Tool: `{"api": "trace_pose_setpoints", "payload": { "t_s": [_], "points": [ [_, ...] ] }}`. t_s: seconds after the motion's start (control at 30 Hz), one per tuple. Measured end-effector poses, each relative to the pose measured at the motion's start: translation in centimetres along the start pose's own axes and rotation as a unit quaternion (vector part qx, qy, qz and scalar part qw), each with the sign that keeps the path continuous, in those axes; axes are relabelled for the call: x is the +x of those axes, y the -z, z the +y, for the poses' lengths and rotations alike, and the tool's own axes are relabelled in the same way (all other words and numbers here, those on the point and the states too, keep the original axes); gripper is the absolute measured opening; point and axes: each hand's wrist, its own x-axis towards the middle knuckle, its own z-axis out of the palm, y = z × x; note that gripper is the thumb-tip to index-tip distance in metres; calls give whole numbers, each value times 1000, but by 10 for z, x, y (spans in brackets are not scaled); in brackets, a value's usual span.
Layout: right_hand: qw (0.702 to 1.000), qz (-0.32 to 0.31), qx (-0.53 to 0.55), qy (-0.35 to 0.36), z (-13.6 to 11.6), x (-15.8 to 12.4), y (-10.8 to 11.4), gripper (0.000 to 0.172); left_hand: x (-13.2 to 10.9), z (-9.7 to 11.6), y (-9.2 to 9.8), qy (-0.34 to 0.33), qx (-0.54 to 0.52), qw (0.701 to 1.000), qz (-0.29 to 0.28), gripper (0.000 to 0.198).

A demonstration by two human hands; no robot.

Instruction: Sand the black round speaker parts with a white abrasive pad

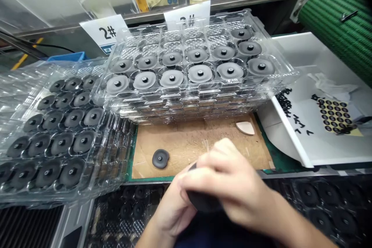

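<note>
Okay, on my feed the right hand (229, 178) and left hand (171, 211) are close together, both closed around a dark rounded disc (203, 201). The right hand's fingers (221, 162) curl over the top while the left hand cups it from the lower side. Most of the disc is hidden behind them, so I can't make out its face. Just ahead, a second dark disc (160, 159) lies flat on a worn cardboard mat (197, 143), well clear of the hands, and a pale wedge-shaped piece (245, 128) sits near the mat's far edge. Beyond that rises a stack of clear plastic trays (186, 100) holding grey discs, with another stack of trays (58, 131) holding dark discs off to the left. A card reading 2# (103, 31) stands behind them. Over on the right, a white tray (287, 131) holds a sheet of small black rounds (334, 114).
</note>
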Motion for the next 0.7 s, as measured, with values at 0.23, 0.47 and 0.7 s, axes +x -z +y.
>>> {"api": "trace_pose_setpoints", "payload": {
  "t_s": [0.23,0.47,0.7],
  "points": [
    [972,11,35,-233,89,-31,-57,21,-13,-1,17,20,-184,976,-113,43],
    [960,72,-20,-269,91,-55,-94,29,-23,-1,32,31,-234,958,-163,53],
    [975,67,-42,-208,54,-45,-82,25,-29,-11,52,-251,117,960,-46,63]
  ]
}}
